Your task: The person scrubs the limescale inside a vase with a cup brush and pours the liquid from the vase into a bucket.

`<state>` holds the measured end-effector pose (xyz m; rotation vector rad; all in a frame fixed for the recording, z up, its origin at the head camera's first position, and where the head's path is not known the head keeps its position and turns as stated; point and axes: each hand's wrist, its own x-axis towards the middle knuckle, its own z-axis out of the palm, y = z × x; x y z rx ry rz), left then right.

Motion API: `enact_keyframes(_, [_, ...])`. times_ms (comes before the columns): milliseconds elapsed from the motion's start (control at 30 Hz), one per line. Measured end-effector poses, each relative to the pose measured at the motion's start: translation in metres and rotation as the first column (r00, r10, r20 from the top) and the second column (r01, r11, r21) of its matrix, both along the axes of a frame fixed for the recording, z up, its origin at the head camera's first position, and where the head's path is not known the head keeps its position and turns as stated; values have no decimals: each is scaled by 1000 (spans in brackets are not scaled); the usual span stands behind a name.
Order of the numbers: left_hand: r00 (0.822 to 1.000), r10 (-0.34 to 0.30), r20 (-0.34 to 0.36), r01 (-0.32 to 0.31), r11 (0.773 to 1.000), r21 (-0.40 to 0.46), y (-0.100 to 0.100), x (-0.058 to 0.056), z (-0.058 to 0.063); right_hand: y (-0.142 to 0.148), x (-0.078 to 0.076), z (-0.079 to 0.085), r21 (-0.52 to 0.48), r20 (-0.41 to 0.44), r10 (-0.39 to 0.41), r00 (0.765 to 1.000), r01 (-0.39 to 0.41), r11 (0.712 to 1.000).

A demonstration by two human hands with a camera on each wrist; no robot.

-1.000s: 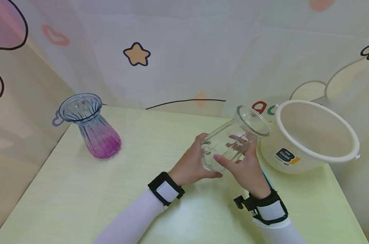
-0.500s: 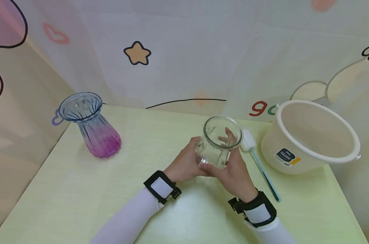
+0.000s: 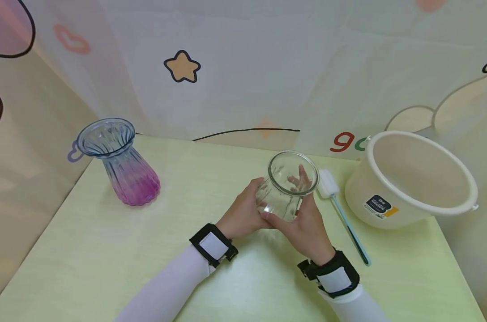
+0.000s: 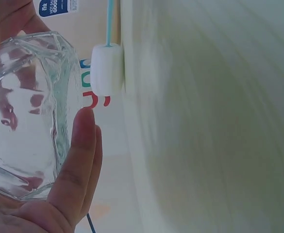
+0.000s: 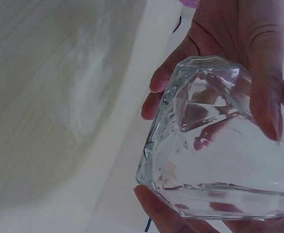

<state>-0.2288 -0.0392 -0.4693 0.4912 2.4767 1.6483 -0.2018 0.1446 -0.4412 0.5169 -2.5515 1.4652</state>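
Observation:
Both hands hold a clear glass vase [image 3: 279, 205] over the middle of the table, its round mouth facing up and leaning toward the head camera. My left hand [image 3: 241, 212] grips the lower left side; in the left wrist view, its fingers [image 4: 74, 179] reach along the thick base, which stands off the table surface. On the other side, my right hand [image 3: 303, 229] wraps the vase, thumb across the near face and fingers showing through the glass. The right wrist view shows the faceted base [image 5: 154, 141] between the two hands.
Right of the hands lies a sponge-headed bottle brush [image 3: 346, 223] with a blue handle. A white bucket [image 3: 358, 192] stands at the back right. At the back left is a ribbed blue-to-pink glass vase [image 3: 132, 176]. Printed cloth hangs behind the table [image 3: 106, 250].
The clear vase has swung from a rightward slant to nearly upright and shifted left. My right hand moved left with it, uncovering the brush. Over the last half second hardly anything moved.

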Motion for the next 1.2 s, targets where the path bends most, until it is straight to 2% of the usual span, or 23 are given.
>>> enact_keyframes(100, [1000,19,-10,-18,1000,19,-3,-1,0,-7,-3,-1,-23,-4,-5,1000,5,1000])
enact_keyframes(233, [998,57,-27,-55,995,89,-12,-4,-2,-21,-13,0,-32,-1,-24,1000,24,999])
enact_keyframes(367, [986,140,-88,-137,990,42,-24,-9,-4,-39,-25,5,-9,3,-39,999,39,999])
enact_keyframes(500, [963,215,-164,-224,974,-39,-40,-17,-3,-59,-40,9,8,4,-34,999,34,999])
enact_keyframes(700, [937,282,-204,-304,949,-85,-65,-26,2,-87,-60,12,2,12,6,1000,-6,1000])
enact_keyframes(767, [923,309,-228,-338,936,-101,-72,-29,4,-95,-66,12,10,6,13,1000,-13,1000])
enact_keyframes(1000, [879,388,-275,-428,898,-102,-92,-38,7,-122,-84,8,23,-14,29,999,-29,999])
enact_keyframes(1200, [836,455,-306,-503,858,-101,-104,-45,3,-139,-98,5,15,10,59,998,-59,998])
